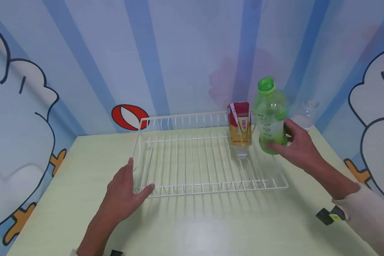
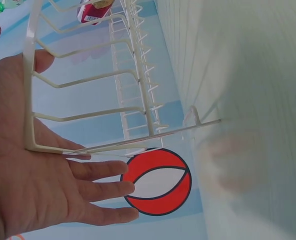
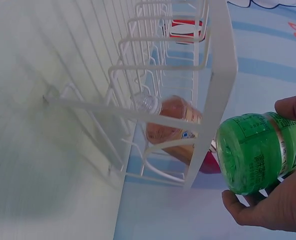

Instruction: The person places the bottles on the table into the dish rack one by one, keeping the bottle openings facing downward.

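Observation:
My right hand (image 1: 296,147) grips the lower part of a green plastic bottle (image 1: 268,117). The bottle is nearly upright with an uncapped mouth, beside the right end of a white wire rack (image 1: 211,192). In the right wrist view, its green base (image 3: 243,155) is raised outside the rack's rim. My left hand (image 1: 121,193) is at the rack's front left corner, fingers extended and thumb apart, touching the frame. A red and yellow carton (image 1: 240,122) is at the rack's back right. Near it, the right wrist view shows a clear bottle (image 3: 170,120), neck down.
A clear jar (image 1: 307,113) stands behind my right hand, close to the wall. The rack sits on a pale table (image 1: 192,227). Behind is a blue striped wall (image 1: 192,64) with cartoon prints and a red and white ball picture (image 1: 128,117).

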Available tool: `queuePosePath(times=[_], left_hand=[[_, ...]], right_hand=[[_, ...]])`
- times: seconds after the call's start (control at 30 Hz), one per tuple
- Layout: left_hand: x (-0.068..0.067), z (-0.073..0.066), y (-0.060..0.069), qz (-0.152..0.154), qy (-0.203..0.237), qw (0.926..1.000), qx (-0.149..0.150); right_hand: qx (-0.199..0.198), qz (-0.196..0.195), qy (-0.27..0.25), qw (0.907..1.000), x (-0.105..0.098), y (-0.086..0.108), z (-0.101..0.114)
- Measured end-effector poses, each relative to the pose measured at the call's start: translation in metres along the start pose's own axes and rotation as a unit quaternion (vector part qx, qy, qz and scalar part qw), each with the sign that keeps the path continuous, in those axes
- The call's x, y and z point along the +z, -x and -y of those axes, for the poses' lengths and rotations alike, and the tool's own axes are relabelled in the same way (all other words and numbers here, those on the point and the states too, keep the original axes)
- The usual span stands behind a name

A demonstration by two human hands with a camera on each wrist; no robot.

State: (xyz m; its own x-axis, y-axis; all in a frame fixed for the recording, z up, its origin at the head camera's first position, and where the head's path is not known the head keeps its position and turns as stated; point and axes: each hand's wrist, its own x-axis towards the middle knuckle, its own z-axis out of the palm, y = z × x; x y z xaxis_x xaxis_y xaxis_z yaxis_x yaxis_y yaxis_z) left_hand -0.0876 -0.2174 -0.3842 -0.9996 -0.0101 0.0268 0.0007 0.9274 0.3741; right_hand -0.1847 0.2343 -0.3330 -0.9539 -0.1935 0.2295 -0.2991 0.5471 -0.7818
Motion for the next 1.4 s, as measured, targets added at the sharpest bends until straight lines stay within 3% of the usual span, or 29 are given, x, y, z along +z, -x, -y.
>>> queuePosePath(times=[0.17,0.27,0.43,0.57,0.67,0.87,0.97,1.23,1.4], left_hand=[[-0.002,-0.002,-0.002,0.005,0.002,1.0,0.006],[-0.004,-0.005,-0.004,-0.008,0.011,0.9998,0.012],[-0.005,-0.013,-0.01,-0.082,0.018,0.9943,0.065],[-0.009,-0.027,-0.014,-0.167,0.021,0.9743,0.15],[-0.015,-0.043,-0.016,-0.222,0.03,0.9499,0.218],[-0.026,-0.075,-0.02,-0.295,0.045,0.9023,0.311],[-0.028,-0.085,-0.021,-0.316,0.038,0.8829,0.345],[-0.032,-0.094,-0.024,-0.349,-0.004,0.8534,0.387],[-0.037,-0.099,-0.023,-0.342,-0.046,0.853,0.392]], right_hand=[[-0.033,0.016,0.007,0.9993,0.006,0.003,0.005],[-0.051,0.02,0.012,0.9984,0.011,0.004,0.007],[-0.073,0.031,0.021,0.9967,0.023,0.004,0.013],[-0.066,0.052,0.036,0.9958,0.032,0.005,0.025],[-0.064,0.068,0.042,0.9947,0.039,0.006,0.032],[-0.088,0.086,0.029,0.9919,0.052,0.006,0.036],[-0.095,0.094,0.023,0.9907,0.056,0.009,0.037],[-0.092,0.11,0.03,0.9892,0.058,0.016,0.037],[-0.088,0.119,0.029,0.9886,0.061,0.017,0.036]])
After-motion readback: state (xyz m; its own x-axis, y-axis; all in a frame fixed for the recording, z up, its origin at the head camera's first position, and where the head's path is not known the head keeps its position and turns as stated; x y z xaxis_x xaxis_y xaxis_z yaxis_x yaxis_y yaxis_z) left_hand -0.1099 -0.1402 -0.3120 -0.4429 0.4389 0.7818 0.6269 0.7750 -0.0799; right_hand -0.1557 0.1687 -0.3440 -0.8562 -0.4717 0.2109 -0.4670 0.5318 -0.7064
